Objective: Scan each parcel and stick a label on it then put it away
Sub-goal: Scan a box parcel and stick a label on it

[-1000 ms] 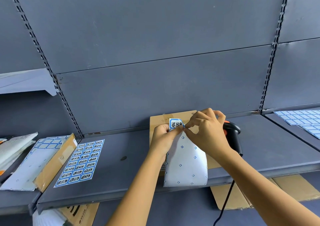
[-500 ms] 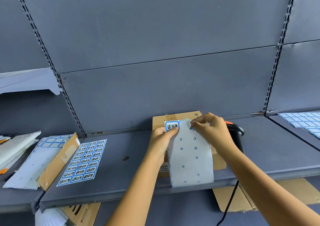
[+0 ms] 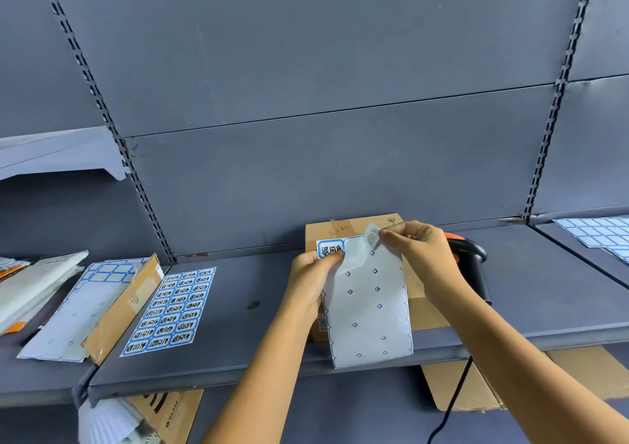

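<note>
Head view: backing sheet (image 3: 367, 307) covers parcel (image 3: 343, 227), scanner (image 3: 471, 256) beside.

Both bare forearms reached forward. The left grip (image 3: 315, 270) pinched the label sheet (image 3: 367, 307) at its top-left corner; the right grip (image 3: 415, 249) pinched a curled sticker (image 3: 372, 236) at its top edge.

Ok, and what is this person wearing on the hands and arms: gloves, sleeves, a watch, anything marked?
Nothing is worn that shows. The left hand and the right hand are both bare, with no gloves, rings, watch or wristband. No sleeve shows anywhere up to the bottom edge of the picture, so any sleeve ends out of view. There are no markings, tape or cables on either one.
</note>
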`<state>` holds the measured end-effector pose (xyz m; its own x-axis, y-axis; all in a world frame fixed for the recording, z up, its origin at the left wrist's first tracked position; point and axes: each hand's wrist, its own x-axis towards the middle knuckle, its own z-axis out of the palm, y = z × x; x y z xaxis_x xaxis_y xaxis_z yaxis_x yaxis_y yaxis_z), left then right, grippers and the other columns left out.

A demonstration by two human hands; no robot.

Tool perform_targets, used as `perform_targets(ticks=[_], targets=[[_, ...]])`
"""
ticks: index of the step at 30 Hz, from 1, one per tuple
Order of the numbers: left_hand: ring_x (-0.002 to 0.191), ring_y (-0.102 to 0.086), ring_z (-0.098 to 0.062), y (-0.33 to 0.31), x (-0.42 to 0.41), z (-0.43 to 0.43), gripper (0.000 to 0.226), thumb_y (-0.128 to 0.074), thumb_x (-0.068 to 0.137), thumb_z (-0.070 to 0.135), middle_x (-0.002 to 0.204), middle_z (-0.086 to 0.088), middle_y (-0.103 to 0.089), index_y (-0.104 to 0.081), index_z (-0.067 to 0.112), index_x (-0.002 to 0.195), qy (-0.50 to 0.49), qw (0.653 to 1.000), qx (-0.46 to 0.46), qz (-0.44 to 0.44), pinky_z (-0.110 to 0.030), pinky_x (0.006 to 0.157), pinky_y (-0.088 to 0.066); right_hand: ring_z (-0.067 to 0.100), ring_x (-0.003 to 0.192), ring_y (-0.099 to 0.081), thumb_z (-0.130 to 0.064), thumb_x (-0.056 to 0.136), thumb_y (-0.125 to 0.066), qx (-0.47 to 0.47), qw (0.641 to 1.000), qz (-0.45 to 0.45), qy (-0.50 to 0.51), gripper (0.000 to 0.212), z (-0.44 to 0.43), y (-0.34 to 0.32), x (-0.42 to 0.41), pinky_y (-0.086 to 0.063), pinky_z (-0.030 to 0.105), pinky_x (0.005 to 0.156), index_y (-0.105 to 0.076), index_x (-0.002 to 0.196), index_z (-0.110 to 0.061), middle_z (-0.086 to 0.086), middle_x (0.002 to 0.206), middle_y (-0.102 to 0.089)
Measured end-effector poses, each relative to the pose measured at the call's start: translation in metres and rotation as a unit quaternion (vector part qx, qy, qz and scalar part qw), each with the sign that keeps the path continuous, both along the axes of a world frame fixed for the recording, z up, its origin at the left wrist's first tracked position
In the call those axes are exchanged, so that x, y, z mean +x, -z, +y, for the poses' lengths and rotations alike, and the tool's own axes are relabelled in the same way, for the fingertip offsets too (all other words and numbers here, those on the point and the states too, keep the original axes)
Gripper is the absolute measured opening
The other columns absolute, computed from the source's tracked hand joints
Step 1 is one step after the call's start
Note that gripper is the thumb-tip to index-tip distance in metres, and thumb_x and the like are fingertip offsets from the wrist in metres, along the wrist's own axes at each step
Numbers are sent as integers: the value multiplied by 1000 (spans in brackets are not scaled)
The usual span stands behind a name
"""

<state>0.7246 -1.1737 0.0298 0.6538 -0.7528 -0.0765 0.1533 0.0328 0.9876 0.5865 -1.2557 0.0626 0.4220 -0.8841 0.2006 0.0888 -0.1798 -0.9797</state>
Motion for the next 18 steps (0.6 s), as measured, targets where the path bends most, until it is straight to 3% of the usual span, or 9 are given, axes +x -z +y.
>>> perform_targets(ticks=[4,7,11,15,18], targets=[[73,-62,-22,-2,8,8,10,-63,86,9,85,-12,-71,-71,3,89,-2,1000,1,1,-28,67,-46,8,57,-61,-8,87,-64,10,1000,-26,-9,35,0,-3,-3,-45,17,54,-65,53,-17,0,64,-69],[70,-59,-22,-8,35,19,8,-60,86,2,79,-13,-66,-67,1,82,-39,999,0,12,-28,65,-44,9,64,-59,-10,86,-66,4,1000,-26,6,19,-4,-2,-6,-43,10,53,-66,67,-9,4,72,-69],[56,-60,-18,0,105,46,14,-58,86,-1,64,-10,-65,-61,2,73,-124,991,48,13,-29,65,-43,11,68,-58,-13,85,-68,14,1000,-16,23,14,-8,5,-13,-41,20,61,-67,72,-9,4,78,-70],[75,-53,-23,28,164,65,10,-66,83,8,83,-16,-61,-62,5,75,-189,967,168,-44,-31,70,-42,14,73,-59,-15,84,-69,16,999,0,34,16,-9,11,-10,-43,25,67,-68,69,-14,2,79,-71],[78,-50,-22,44,177,66,15,-72,77,10,82,-12,-55,-57,7,75,-182,954,224,-78,-29,69,-37,17,79,-62,-13,83,-70,12,999,6,37,16,-10,14,-6,-45,27,72,-68,67,-13,6,85,-73]])
